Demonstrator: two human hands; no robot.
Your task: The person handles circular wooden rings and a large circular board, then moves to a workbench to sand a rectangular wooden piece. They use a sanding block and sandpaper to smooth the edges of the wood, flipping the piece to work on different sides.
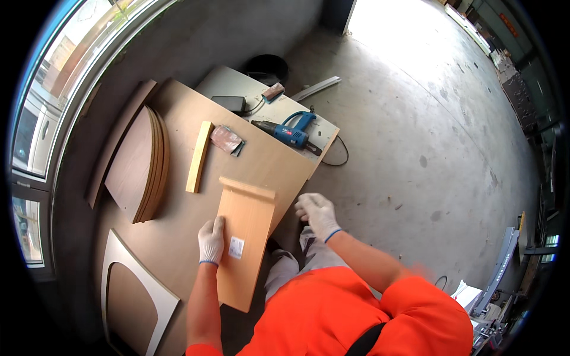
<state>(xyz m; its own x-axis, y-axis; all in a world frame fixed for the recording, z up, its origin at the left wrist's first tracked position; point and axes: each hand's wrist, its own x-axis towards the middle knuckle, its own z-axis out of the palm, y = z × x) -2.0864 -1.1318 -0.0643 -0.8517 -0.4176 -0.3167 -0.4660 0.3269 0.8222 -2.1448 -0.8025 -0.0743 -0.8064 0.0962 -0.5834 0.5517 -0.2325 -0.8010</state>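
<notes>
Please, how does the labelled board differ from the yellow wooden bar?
The board is wide and orange-brown; the bar is narrow and yellow.
The board carries a white label; the bar shows none.
The left grip holds the board; the bar lies untouched.
Both are longer than wide.

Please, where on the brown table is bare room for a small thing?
Bare tabletop shows between the curved panels and the wooden strip, and nearer, between the white frame and the left hand gripping the board. The pale surface beyond is crowded: heat gun, black box.
</notes>
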